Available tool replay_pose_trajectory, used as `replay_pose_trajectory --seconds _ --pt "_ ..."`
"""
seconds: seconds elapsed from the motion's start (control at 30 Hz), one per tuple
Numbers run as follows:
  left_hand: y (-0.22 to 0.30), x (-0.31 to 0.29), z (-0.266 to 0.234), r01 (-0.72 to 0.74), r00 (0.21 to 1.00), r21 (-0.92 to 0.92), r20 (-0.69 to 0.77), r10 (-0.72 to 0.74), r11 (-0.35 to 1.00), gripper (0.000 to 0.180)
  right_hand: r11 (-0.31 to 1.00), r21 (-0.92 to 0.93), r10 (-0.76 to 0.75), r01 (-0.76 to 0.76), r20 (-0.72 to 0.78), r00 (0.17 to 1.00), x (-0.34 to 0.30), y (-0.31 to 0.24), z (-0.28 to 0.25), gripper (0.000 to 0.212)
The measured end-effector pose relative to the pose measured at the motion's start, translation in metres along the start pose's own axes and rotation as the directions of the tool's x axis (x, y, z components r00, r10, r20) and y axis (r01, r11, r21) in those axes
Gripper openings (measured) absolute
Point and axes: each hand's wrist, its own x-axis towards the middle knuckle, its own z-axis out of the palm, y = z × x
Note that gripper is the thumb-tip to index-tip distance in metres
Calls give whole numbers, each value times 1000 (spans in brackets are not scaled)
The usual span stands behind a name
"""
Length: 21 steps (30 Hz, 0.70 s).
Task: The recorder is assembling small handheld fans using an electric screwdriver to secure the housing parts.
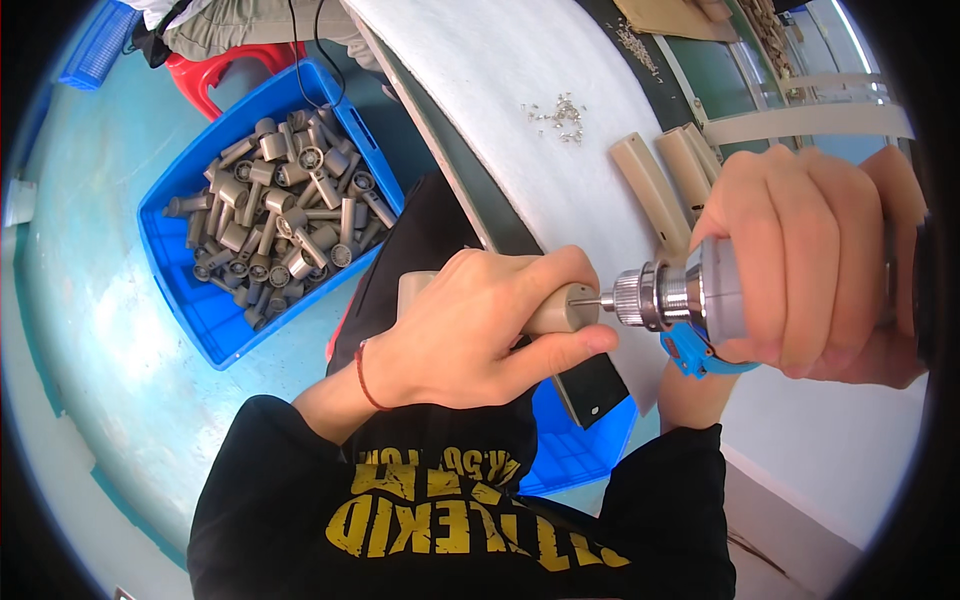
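My left hand (480, 325) is wrapped round a beige plastic housing (562, 312), whose rounded end points right between thumb and forefinger. The other end shows past the back of the hand; the middle is covered. In my right hand (800, 260) is an electric screwdriver (715, 290) with a grey body and a silver chuck. It lies level, and its thin bit meets the housing's end face, at a hole or screw too small to make out. Several beige housings (650, 190) lie on the white mat (470, 60) beyond my right hand.
Small screws (562, 118) lie scattered on the mat, with more (638, 50) on the dark table strip. At left, a blue bin (190, 310) holds many hair-dryer-shaped beige parts (290, 200). Another blue bin (570, 450) is below my hands. Behind the left bin are a red stool (205, 80) and a seated person's leg.
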Motion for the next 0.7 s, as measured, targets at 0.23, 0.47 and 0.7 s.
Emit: replay_pose_trajectory --seconds 0.23,0.47,0.7 --pt "4 0 1 -11 1000 3 6 11 1000 32 989 94 -117 117 -7 993 -8 7 3 15" --pt "10 4 4 20 1000 95 6 -20 995 33 982 78 -160 172 -144 977 0 11 17 16" --pt "13 5 13 -20 1000 102 14 19 995 34 971 -58 -236 230 -353 906 4 13 42 17"
